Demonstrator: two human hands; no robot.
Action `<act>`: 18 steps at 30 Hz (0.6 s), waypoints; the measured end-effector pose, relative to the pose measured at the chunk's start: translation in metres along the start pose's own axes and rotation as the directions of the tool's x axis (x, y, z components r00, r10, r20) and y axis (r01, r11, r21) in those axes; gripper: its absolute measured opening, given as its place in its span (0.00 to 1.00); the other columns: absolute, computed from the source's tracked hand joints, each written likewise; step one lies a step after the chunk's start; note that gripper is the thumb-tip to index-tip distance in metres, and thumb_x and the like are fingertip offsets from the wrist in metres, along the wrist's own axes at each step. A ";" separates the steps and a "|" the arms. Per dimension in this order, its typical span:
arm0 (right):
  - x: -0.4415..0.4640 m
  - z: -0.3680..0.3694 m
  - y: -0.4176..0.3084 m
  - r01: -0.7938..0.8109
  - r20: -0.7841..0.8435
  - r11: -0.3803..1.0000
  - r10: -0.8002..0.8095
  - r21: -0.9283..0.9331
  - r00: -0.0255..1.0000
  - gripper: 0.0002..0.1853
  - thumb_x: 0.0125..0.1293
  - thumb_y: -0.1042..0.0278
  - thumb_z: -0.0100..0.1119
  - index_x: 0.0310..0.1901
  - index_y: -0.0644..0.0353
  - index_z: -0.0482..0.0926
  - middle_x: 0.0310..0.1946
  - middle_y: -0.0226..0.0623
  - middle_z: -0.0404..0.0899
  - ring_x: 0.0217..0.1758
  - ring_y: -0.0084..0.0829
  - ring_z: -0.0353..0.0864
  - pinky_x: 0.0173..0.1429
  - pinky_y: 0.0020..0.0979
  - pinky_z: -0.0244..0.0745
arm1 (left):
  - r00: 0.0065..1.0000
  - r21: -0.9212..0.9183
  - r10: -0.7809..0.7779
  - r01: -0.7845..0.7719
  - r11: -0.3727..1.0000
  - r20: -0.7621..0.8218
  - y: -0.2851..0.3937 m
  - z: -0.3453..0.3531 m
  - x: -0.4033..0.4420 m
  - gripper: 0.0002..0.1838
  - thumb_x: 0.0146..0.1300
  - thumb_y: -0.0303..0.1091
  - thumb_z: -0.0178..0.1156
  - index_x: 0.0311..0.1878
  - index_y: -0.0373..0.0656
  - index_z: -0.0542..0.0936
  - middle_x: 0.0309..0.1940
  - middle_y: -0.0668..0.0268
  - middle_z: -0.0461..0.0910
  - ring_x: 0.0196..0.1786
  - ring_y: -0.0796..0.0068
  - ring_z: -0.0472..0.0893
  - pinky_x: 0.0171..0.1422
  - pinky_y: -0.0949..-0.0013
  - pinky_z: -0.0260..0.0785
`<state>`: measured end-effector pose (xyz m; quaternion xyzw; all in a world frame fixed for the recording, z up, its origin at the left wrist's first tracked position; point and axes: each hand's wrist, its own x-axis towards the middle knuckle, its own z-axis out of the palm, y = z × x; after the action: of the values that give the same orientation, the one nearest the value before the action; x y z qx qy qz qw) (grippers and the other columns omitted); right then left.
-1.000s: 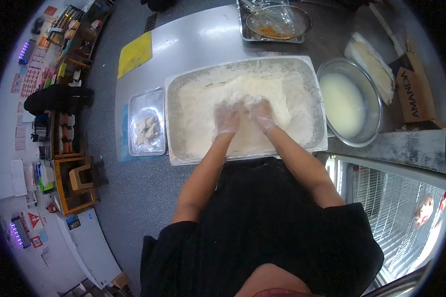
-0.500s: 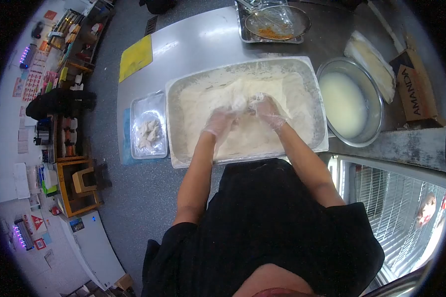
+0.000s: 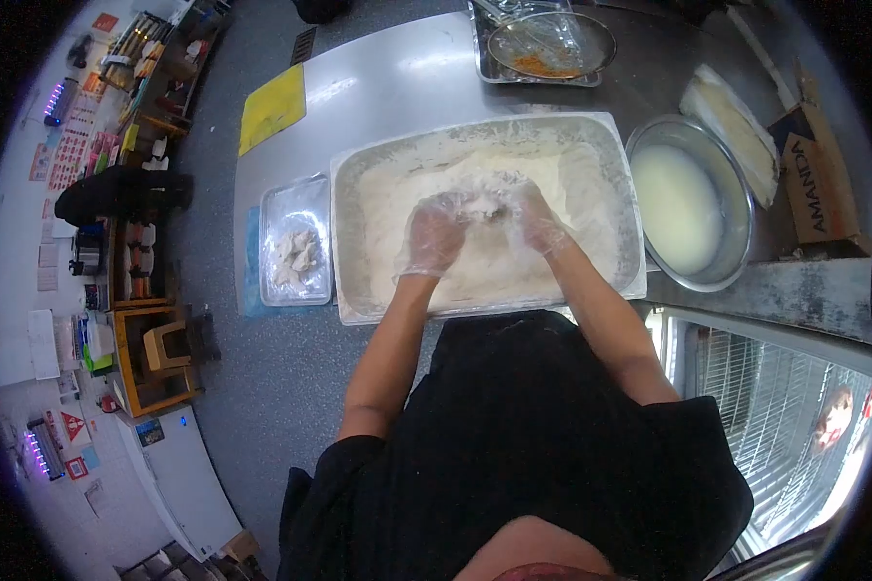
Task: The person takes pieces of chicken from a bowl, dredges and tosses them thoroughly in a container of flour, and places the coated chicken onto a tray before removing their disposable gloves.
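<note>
A large pale tub (image 3: 601, 281) holds a deep bed of white flour (image 3: 383, 208). Both my hands are inside it, covered by clear loose gloves dusted white. My left hand (image 3: 438, 235) curls inward on the left, and my right hand (image 3: 537, 221) curls in from the opposite side. Between their fingers is a clump of flour-coated pieces (image 3: 486, 206), partly hidden by flour and gloves. Left of the tub, a metal tray (image 3: 312, 198) carries several whitish coated pieces (image 3: 295, 254).
To the right stands a steel bowl (image 3: 746, 228) of pale milky liquid, beside a plastic bag (image 3: 736, 121) and a cardboard box (image 3: 816, 189). A round sieve (image 3: 552, 44) with orange crumbs lies on a tray behind. A yellow sheet (image 3: 273, 108) lies at the table's far left.
My hands have drawn in around the floury clump, my left hand shifting slightly right and turning its back up. The whole view has shifted a little.
</note>
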<state>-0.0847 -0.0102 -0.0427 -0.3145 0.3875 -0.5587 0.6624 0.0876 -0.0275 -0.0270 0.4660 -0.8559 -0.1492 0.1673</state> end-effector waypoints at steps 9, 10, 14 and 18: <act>-0.006 -0.005 -0.011 -0.010 -0.145 0.612 -0.171 -0.791 0.974 0.12 0.53 0.66 0.58 0.38 0.63 0.79 0.30 0.41 0.79 0.32 0.33 0.77 0.41 0.30 0.71 | 0.959 -0.203 -0.244 0.269 0.941 0.140 -0.040 0.013 -0.010 0.17 0.52 0.37 0.60 0.45 0.41 0.76 0.40 0.58 0.78 0.44 0.61 0.77 0.49 0.64 0.68; -0.005 -0.008 -0.009 -0.032 -0.168 0.596 -0.174 -0.802 0.970 0.12 0.53 0.66 0.58 0.38 0.62 0.78 0.30 0.41 0.79 0.32 0.33 0.77 0.41 0.30 0.71 | 0.935 -0.355 -0.292 0.348 0.868 0.202 -0.041 0.016 -0.009 0.17 0.52 0.38 0.62 0.43 0.38 0.76 0.37 0.59 0.80 0.40 0.64 0.79 0.46 0.66 0.70; 0.015 -0.038 0.037 0.250 0.124 0.344 -0.348 -0.905 0.929 0.12 0.52 0.66 0.58 0.37 0.63 0.78 0.29 0.41 0.79 0.32 0.33 0.77 0.39 0.30 0.71 | 0.879 0.160 0.464 -0.446 0.881 -0.106 -0.049 0.045 -0.011 0.17 0.53 0.37 0.62 0.42 0.35 0.76 0.34 0.61 0.80 0.34 0.73 0.79 0.41 0.72 0.72; -0.002 -0.006 -0.001 0.150 -0.041 0.665 -0.263 -0.731 0.964 0.11 0.54 0.66 0.56 0.36 0.63 0.78 0.28 0.40 0.79 0.30 0.31 0.77 0.37 0.30 0.70 | 0.961 -0.594 -0.049 0.207 0.777 0.272 -0.045 0.047 -0.007 0.12 0.56 0.40 0.57 0.37 0.41 0.77 0.32 0.61 0.78 0.35 0.69 0.77 0.42 0.68 0.69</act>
<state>-0.0903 -0.0084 -0.0447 -0.5505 0.5839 -0.4534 0.3879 0.1050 -0.0407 -0.0889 0.4216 -0.7398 -0.4870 0.1944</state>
